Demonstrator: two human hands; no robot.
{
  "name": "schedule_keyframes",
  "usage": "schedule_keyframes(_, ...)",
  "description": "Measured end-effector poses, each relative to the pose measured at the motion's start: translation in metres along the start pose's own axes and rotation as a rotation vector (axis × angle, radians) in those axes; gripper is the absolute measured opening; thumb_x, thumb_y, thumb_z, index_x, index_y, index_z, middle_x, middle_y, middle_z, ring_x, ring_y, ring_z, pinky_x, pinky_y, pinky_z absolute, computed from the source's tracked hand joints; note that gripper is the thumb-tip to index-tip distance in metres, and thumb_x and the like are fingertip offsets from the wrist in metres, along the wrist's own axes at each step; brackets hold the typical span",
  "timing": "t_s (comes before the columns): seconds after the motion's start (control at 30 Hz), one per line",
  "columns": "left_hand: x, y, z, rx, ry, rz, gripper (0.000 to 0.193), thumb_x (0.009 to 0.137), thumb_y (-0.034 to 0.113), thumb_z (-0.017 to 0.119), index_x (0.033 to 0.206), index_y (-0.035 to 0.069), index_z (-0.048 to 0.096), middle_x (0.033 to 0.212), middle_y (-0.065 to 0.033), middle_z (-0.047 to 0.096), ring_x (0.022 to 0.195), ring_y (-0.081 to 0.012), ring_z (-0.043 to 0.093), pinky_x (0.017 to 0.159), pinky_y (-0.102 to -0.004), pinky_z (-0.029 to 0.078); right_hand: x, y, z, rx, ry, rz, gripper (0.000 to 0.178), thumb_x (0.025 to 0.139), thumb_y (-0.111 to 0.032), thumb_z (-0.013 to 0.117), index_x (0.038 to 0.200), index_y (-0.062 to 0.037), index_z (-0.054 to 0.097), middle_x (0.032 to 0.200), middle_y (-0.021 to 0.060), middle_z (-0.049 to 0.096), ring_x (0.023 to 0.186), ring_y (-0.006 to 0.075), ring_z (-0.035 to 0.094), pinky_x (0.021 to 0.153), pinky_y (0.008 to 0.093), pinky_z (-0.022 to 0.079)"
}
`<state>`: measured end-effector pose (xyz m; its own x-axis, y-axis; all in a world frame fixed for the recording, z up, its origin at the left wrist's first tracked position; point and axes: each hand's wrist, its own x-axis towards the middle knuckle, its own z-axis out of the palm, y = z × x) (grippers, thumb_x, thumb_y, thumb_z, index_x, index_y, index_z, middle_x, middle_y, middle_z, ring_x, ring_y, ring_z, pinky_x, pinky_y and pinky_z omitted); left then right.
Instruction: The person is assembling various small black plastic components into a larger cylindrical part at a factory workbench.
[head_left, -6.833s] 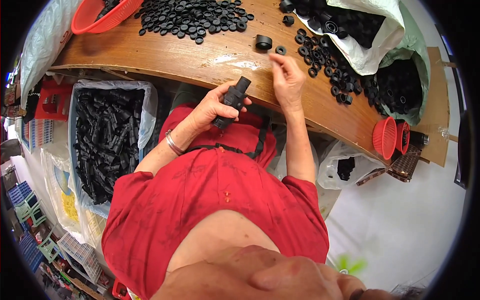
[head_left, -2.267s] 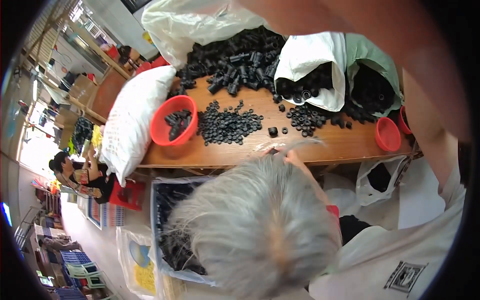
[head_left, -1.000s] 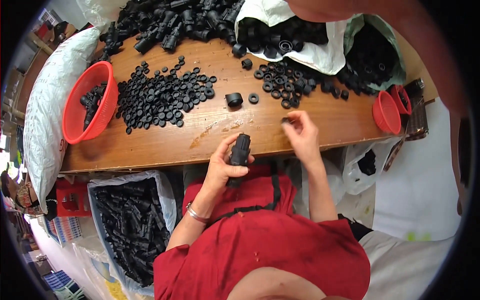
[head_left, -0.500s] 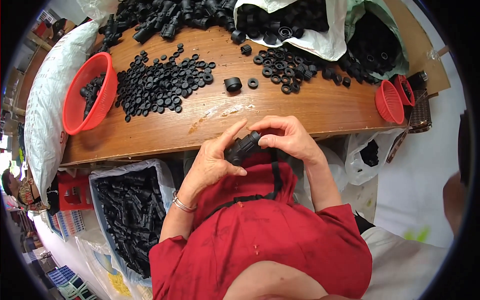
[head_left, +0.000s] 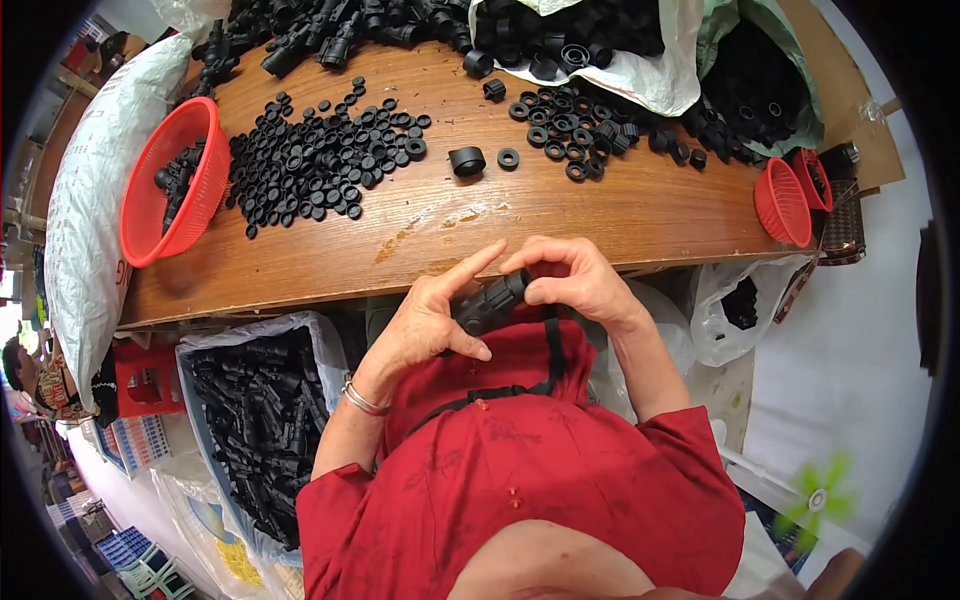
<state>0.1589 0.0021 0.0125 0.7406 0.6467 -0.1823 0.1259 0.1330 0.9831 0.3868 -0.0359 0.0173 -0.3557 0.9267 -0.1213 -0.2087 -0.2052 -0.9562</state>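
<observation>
Above my lap, near the table's front edge, a black plastic toy scope (head_left: 490, 304) lies tilted between my hands. My left hand (head_left: 422, 325) is closed around its lower body, index finger stretched up along it and thumb below. At the scope's upper right end, my right hand (head_left: 575, 282) pinches the rim between thumb and fingers. Whether a separate ring or cap sits on that end cannot be made out. On the table beyond lie a short black cylinder (head_left: 467, 161) and a small black ring (head_left: 508, 159).
Many small black caps (head_left: 320, 155) spread over the table's left half, beside a red basket (head_left: 208, 190). Black rings (head_left: 560, 130) lie near an open white sack (head_left: 665, 95). Red baskets (head_left: 783, 203) stand at right. A lined bin (head_left: 330, 350) holds black scopes below left.
The scope and my right fingertips have shifted slightly right and down. At the right edge, another person's part has moved lower, and a green fan now shows at lower right.
</observation>
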Motion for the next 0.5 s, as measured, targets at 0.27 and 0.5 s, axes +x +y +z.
schedule_keyframes(0.27, 0.004, 0.001, 0.006, -0.012, -0.058, 0.066, 0.112, 0.049, -0.012, 0.077, 0.147, 0.021, 0.035, 0.095, -0.0031, 0.068, 0.088, -0.011, 0.058, 0.084, -0.0257, 0.046, -0.006, 0.02, 0.002, 0.355, -0.023, 0.156, 0.029, 0.09, -0.02, 0.065, 0.112, -0.0022, 0.062, 0.096, 0.0024, 0.06, 0.081, 0.01, 0.06, 0.079, 0.0317, 0.058)
schedule_keyframes(0.5, 0.005, -0.004, 0.001, 0.028, 0.004, 0.037, 0.113, 0.048, -0.01, 0.077, 0.148, 0.021, 0.034, 0.089, -0.0039, 0.068, 0.082, -0.0114, 0.058, 0.082, -0.0257, 0.046, -0.009, 0.031, 0.005, 0.391, 0.021, -0.079, 0.017, 0.089, -0.009, 0.064, 0.104, -0.0047, 0.058, 0.094, 0.0026, 0.059, 0.085, 0.0121, 0.062, 0.078, 0.0356, 0.059)
